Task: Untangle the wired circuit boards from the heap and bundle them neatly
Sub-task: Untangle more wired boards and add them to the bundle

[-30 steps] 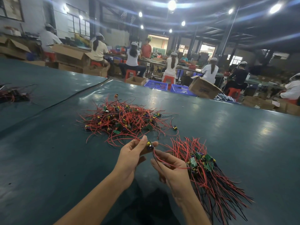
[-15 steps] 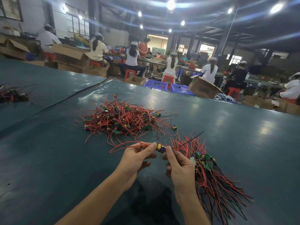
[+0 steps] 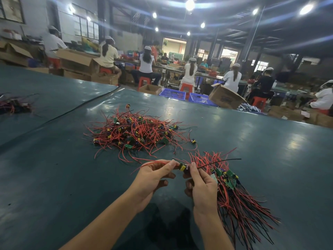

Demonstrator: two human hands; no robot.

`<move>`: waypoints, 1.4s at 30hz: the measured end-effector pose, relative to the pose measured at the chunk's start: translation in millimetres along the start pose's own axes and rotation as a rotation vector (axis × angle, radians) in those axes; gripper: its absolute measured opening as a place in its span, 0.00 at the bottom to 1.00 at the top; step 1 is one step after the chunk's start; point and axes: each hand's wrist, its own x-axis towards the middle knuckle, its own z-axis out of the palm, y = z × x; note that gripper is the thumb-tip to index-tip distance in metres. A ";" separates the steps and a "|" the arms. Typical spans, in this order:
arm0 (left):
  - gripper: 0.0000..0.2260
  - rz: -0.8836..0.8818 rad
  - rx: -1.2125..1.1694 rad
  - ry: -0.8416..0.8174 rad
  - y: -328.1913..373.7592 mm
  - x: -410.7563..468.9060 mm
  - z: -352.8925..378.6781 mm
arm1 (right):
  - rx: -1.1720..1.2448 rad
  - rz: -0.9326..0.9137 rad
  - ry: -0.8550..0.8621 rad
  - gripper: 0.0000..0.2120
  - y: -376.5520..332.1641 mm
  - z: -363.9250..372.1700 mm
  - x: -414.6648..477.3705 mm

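A dark green table (image 3: 54, 177) in a busy workshop, with both hands at the lower middle of the frame.
The left hand (image 3: 153, 179) pinches a red wire (image 3: 155, 162) and the right hand (image 3: 203, 186) pinches the small board (image 3: 182, 167) it joins. The piece lies left to right, its black wire (image 3: 225, 160) pointing right and slightly up. The heap (image 3: 137, 134) sits just above at mid frame. The bundle (image 3: 239, 204) fans toward the lower right, partly hidden behind the right hand.
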 end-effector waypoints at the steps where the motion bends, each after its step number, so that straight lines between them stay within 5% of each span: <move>1: 0.11 0.010 0.011 0.010 1.1 0.1 0.2 | 0.008 -0.004 0.010 0.15 -1.1 0.2 -0.4; 13: 0.15 0.014 0.138 0.008 4.2 -1.9 0.9 | 0.044 -0.052 0.146 0.17 -2.3 -7.2 6.0; 22: 0.10 0.094 0.229 0.025 2.6 -2.5 -0.6 | -0.100 -0.135 -0.063 0.11 1.2 5.3 -6.2; 42: 0.15 0.082 0.363 0.044 0.9 -3.8 1.7 | -0.076 -0.068 -0.023 0.08 0.5 4.3 -5.0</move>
